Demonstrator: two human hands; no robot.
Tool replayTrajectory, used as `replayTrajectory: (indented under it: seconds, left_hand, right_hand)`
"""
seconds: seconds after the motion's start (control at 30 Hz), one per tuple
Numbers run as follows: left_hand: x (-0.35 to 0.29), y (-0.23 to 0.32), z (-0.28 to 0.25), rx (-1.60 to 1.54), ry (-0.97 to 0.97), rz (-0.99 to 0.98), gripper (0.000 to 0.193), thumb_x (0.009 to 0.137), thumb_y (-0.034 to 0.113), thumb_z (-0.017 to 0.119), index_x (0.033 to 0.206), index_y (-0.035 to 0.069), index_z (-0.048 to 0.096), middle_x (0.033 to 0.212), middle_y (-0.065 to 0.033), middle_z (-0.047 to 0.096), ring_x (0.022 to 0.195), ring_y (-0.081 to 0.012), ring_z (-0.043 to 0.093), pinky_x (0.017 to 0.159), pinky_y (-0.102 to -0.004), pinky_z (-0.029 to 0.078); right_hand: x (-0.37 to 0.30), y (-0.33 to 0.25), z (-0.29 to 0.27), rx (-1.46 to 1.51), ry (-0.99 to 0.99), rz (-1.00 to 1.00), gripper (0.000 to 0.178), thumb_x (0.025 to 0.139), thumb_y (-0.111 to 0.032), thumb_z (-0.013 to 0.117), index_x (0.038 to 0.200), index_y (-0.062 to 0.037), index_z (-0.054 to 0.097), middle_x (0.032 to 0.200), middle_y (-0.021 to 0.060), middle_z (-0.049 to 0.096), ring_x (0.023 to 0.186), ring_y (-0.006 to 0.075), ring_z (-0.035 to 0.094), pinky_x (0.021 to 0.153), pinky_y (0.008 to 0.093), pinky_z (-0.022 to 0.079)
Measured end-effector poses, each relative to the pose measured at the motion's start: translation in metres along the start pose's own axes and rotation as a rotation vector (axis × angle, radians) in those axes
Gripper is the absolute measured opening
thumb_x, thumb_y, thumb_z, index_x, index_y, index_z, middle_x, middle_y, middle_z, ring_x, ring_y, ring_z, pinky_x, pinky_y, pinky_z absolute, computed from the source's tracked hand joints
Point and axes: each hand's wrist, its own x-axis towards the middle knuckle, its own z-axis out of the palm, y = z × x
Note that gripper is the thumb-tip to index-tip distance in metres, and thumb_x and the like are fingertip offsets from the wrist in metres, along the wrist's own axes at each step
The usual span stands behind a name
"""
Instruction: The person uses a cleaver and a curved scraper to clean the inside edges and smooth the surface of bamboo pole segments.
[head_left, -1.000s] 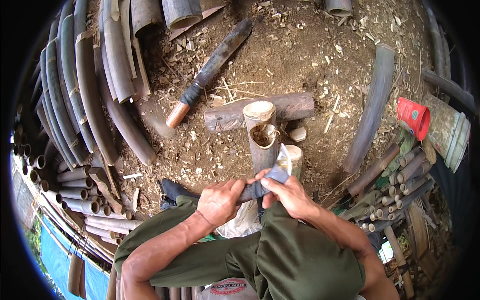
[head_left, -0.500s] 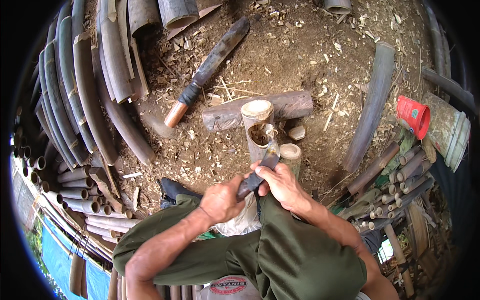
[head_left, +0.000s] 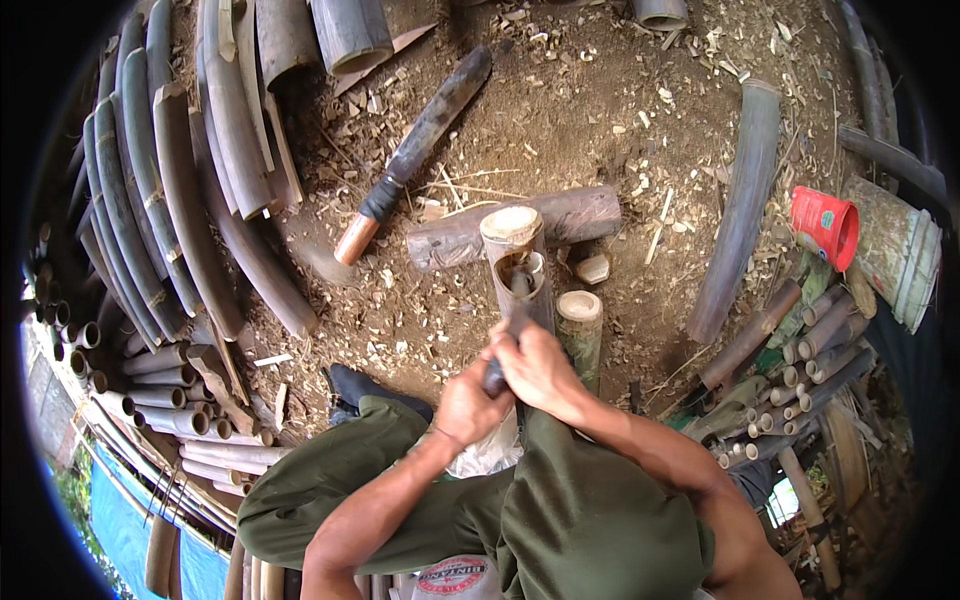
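Observation:
My left hand (head_left: 466, 407) is closed round the rear of a knife's dark handle (head_left: 494, 378). Just ahead of it, my right hand (head_left: 538, 372) grips the same knife close to its blade. The blade points away from me into the opening cut in the side of a bamboo tube (head_left: 541, 297); its tip is hard to make out there. That tube has a pale cut end and lies against a dark bamboo length (head_left: 590, 213) set crosswise on the ground. Right of the tube stands a shorter bamboo piece (head_left: 579, 310) with a pale top.
A large machete (head_left: 425, 140) with a wooden handle lies ahead on the dirt, among scattered chips. Long bamboo poles (head_left: 185, 200) are stacked at left, short tubes (head_left: 160, 390) below them. At right are a bamboo length (head_left: 740, 205), a red bucket (head_left: 824, 228) and a dirty pale bucket (head_left: 895, 255).
Both hands have swung the knife from tilted rightward, its blade raised beside the tube, to pointing straight ahead into the tube's opening. The right hand has shifted slightly left and down.

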Motion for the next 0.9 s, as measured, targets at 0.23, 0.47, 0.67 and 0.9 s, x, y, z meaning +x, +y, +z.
replayTrajectory:
  seconds: [0.23,0.47,0.67,0.9]
  left_hand:
    - [0.022,0.090,-0.140,1.088,0.126,0.392,0.013,0.077,0.012,0.066,0.090,0.010,0.066,0.080,-0.0101,0.070,0.077,-0.0277,0.070,0.070,-0.0393,0.055]
    - [0.058,0.243,-0.113,1.760,-0.204,0.383,0.015,0.082,0.023,0.069,0.068,0.016,0.071,0.070,-0.0012,0.070,0.066,-0.0167,0.068,0.059,-0.0317,0.048]
    - [0.025,0.176,-0.127,1.407,-0.169,0.122,0.016,0.086,0.022,0.064,0.078,0.010,0.071,0.074,-0.0100,0.071,0.073,-0.0244,0.071,0.068,-0.0399,0.056]
    - [-0.016,0.139,-0.095,0.477,-0.675,0.022,0.085,0.083,0.068,0.061,0.120,-0.008,0.048,0.108,-0.0313,0.064,0.102,-0.0432,0.065,0.094,-0.0488,0.050]
  right_hand:
    - [0.022,-0.033,0.014,1.214,-0.211,-0.067,0.019,0.101,-0.017,0.054,0.116,-0.0057,0.054,0.109,0.0079,0.066,0.090,0.0177,0.063,0.083,0.0354,0.056]
    - [0.028,-0.027,-0.010,1.938,-0.563,-0.032,0.038,0.107,-0.034,0.036,0.124,-0.0063,0.056,0.105,0.0097,0.070,0.092,0.0246,0.069,0.098,0.0409,0.053]
    - [0.013,-0.026,-0.002,1.568,-0.518,0.040,0.033,0.103,-0.030,0.047,0.121,-0.0040,0.057,0.105,0.0120,0.067,0.088,0.0250,0.068,0.084,0.0399,0.056]
    - [-0.040,-0.019,-0.068,0.522,-0.247,-0.261,0.044,0.093,-0.013,0.063,0.133,-0.0020,0.046,0.103,0.0061,0.056,0.093,0.0155,0.058,0.082,0.0312,0.050]
